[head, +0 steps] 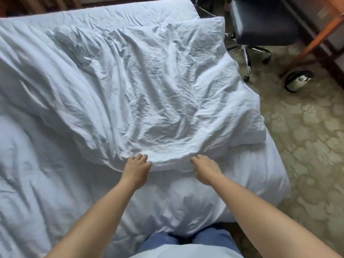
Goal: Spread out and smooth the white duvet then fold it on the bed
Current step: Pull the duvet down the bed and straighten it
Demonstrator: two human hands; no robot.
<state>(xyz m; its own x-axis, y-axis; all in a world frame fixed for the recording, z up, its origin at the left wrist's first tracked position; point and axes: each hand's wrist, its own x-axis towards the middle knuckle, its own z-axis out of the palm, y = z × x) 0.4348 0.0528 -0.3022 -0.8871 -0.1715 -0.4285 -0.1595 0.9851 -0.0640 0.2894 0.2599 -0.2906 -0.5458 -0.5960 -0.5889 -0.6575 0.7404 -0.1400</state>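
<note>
Left hand fingers [142, 157] are bent over the near edge of the white duvet [141, 94], tips dug into the fold. The left hand [136, 167] therefore grips that hem. Right hand fingers [195, 161] curl toward the same edge a little further along; whether cloth is actually pinched between them cannot be told (thumb hidden, edge blurred). The right hand [206, 169] sits just beside the hem, knuckles up.

Judgement: the two hands are set apart along one edge so the hem can be drawn evenly, not bunched at a single point.

The duvet lies on the bed [256, 179], a doubled upper layer heavily creased, running from the hands away toward the head end. Its far right corner overhangs the bed's side, and its near edge stops short of the foot, leaving a lower white layer exposed beneath the forearms. Creases fan out from the hem, consistent with tension applied there. Smoothing looks incomplete.

Beyond the duvet's right side: a black swivel chair [264, 23] on the patterned carpet [307, 136], a wooden desk leg [312, 41] further right, and a small dark bin [297, 81] near it.
</note>
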